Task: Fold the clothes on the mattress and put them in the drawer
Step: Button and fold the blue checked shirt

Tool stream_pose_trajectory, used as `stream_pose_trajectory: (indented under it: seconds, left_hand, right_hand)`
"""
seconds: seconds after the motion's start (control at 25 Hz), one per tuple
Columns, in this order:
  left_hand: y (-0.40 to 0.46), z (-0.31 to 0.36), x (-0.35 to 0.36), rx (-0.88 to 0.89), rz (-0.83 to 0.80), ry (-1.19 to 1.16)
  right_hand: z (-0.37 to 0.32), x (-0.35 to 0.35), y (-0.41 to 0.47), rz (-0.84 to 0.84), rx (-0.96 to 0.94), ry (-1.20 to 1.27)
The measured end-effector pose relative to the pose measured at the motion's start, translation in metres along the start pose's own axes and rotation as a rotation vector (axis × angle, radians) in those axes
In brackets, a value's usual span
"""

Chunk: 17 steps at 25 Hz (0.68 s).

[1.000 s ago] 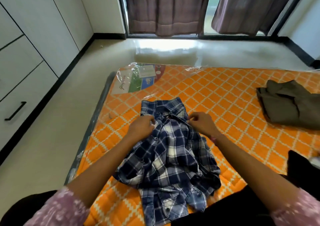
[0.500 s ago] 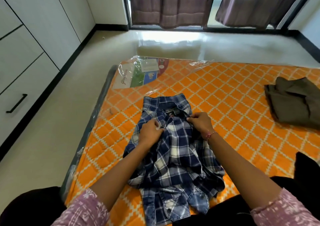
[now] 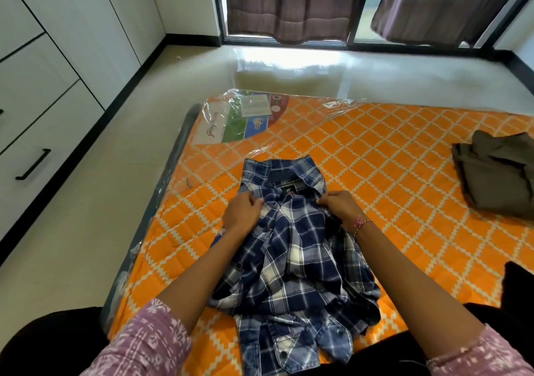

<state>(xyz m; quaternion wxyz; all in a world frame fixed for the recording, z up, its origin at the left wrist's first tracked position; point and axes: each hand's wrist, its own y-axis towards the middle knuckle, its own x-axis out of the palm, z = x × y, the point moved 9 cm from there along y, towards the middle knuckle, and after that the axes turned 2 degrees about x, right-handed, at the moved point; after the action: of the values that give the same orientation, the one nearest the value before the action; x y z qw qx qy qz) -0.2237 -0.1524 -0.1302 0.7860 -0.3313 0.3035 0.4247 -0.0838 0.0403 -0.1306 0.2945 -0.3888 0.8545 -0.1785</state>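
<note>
At the far left we see white cabinet drawers with a black bar handle, standing along the pale floor beside the mattress. The orange mattress with a white diamond pattern, wrapped in clear plastic, fills the middle and right of the scene, with a printed label at its far left corner.

The crumpled blue and white plaid shirt lies on the near left part of the mattress, collar at the far end and hem towards us. Our left arm reaches in from the near left, pink patterned sleeve pushed up, forearm crossing the shirt's left side. Our left hand sits just below the collar, knuckles up, fingers curled onto the fabric there and grasping it.

Our right arm comes from the near right at a mirrored angle, a thread bracelet on the wrist. Our right hand rests on the shirt's right shoulder beside the collar, fingers bent down and pinching the cloth.

Far right, an olive-brown folded garment lies on the mattress, well apart from the shirt. Dark curtains hang at the far window.
</note>
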Motion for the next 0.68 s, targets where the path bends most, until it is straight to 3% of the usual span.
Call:
stream_pose_trajectory:
  seconds: [0.12, 0.24, 0.32, 0.48, 0.68]
  left_hand:
    - [0.003, 0.022, 0.014, 0.083, -0.018, 0.11]
    - [0.014, -0.001, 0.02, -0.05, -0.092, -0.128]
    - [0.013, -0.007, 0.016, -0.045, -0.089, -0.213]
    - [0.005, 0.026, 0.023, 0.206, -0.139, 0.1]
    - [0.009, 0.035, 0.032, 0.155, -0.244, 0.204]
  right_hand:
    - [-0.01, -0.001, 0.003, 0.08, -0.07, 0.04]
    - [-0.011, 0.003, 0.009, 0.059, -0.017, 0.143]
    - [-0.008, 0.009, 0.012, 0.021, 0.022, 0.194]
    - [0.001, 0.017, 0.011, -0.008, 0.097, 0.297]
    - [0.012, 0.017, 0.009, -0.098, 0.225, 0.471]
